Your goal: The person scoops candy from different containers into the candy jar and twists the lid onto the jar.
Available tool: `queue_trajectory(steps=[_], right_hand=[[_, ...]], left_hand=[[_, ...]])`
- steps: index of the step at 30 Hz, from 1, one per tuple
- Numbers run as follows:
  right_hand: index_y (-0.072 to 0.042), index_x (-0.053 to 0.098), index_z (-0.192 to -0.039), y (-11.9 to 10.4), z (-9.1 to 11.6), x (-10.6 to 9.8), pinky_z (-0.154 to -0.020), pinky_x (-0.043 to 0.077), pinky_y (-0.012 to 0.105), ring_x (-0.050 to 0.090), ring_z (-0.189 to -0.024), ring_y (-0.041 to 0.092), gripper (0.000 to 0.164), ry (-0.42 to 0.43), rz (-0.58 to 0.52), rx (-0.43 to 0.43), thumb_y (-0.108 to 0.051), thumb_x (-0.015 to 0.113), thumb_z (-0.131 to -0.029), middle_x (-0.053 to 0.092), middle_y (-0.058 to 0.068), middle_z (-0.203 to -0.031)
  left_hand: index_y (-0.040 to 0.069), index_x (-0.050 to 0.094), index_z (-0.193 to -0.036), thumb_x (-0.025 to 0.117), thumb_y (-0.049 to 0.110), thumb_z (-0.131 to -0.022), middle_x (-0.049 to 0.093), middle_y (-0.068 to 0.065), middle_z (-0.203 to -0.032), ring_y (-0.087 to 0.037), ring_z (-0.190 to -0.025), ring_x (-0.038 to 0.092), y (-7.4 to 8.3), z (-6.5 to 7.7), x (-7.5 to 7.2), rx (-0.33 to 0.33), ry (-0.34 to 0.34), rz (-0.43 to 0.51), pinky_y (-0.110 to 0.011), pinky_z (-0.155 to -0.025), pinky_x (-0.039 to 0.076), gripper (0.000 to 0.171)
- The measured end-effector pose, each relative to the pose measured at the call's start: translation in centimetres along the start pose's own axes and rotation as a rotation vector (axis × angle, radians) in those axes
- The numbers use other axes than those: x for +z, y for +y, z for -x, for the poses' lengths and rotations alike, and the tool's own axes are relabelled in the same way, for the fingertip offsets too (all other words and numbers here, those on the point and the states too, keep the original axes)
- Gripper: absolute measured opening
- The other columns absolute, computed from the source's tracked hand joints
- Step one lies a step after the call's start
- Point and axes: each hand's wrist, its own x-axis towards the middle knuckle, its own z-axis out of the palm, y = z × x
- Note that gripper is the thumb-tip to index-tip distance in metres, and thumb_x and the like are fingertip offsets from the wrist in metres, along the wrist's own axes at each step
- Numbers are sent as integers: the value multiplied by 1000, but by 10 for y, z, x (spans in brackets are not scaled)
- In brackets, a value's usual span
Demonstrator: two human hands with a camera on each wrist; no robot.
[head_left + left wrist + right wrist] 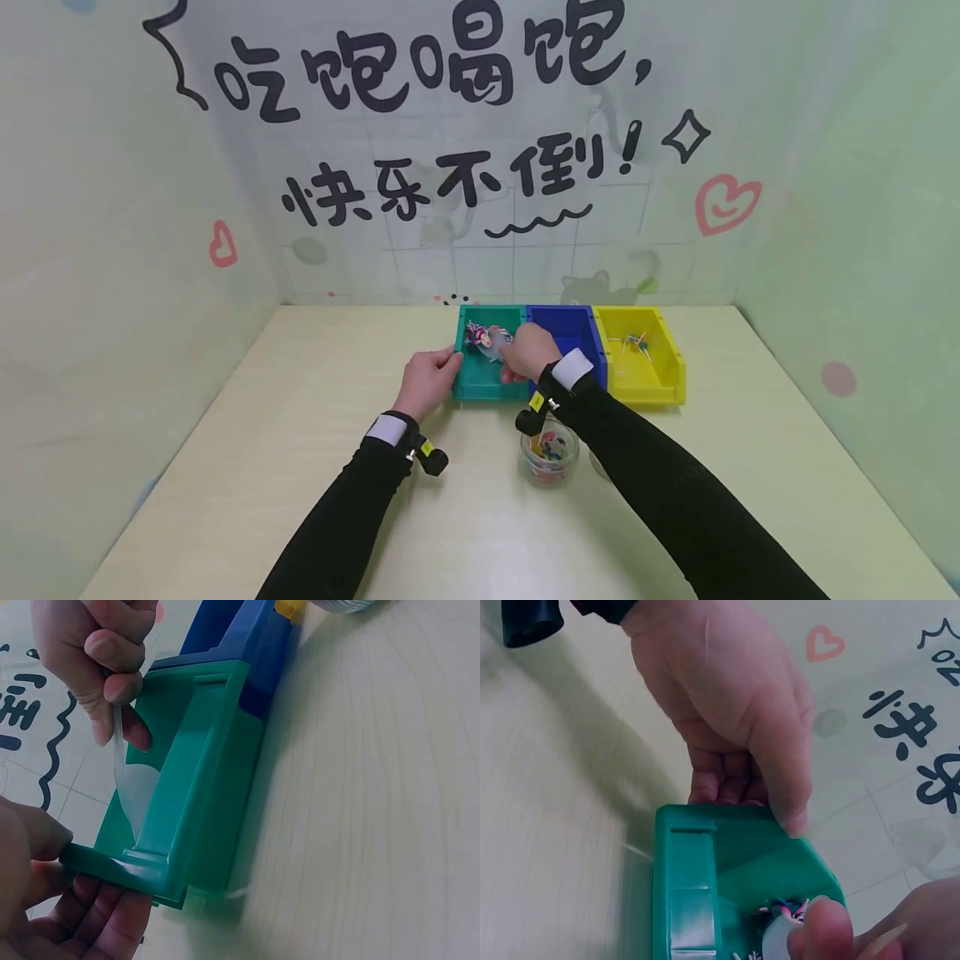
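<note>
My left hand (425,383) grips the left wall of a green bin (480,385), thumb over the rim and fingers against the outside. Inside that bin, my right hand (531,352) pinches the handle of a translucent whitish scoop (136,787). The scoop's blade tilts down toward the bin floor, beside a small heap of pink, white and dark striped pieces (477,333). In the right wrist view, the heap (786,909) is partly hidden behind the scoop (777,939) and a thumb. What kind of pieces they are is too small to tell.
A blue bin (558,321) adjoins the green one, partly covered by the right hand. Beyond it, a yellow bin (667,379) holds several thin sticks with coloured tips (639,342). A glass jar (550,458) with colourful contents stands in front; another clear rim (597,465) shows beside the right sleeve.
</note>
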Motion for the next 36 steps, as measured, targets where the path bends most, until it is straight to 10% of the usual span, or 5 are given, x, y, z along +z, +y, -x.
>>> queue_trajectory(steps=[11,15,25,36], right_hand=[[-9,71,-68,-1,-6,3,-51,39,23,72,-58,17,50,12,224,-91,-20,57,-114,74,2,-61],[-10,67,-64,2,-9,7,-49,37,23,64,-51,12,53,-18,247,-117,-19,57,-115,73,2,-60],[-5,72,-70,1,-10,8,-46,28,27,64,-55,20,50,-32,-39,37,-18,54,-115,75,9,-65],[3,79,-103,7,4,9,-51,37,27,78,-75,32,41,10,-49,-5,-25,52,-117,70,3,-59]], left_hand=[[9,62,-153,61,32,-114,72,-13,-147,-23,-88,57,3,0,0,6,-7,1,-27,-61,38,45],[11,63,-152,61,33,-114,79,-10,-105,-21,-79,53,1,-1,1,-8,-12,4,-27,-61,38,45],[11,63,-152,61,31,-114,69,-9,-86,-18,-73,53,2,1,0,6,-11,-2,-26,-59,40,43],[12,63,-152,61,32,-114,77,-11,-100,-19,-76,56,3,2,-1,8,-9,-15,-26,-60,41,43]])
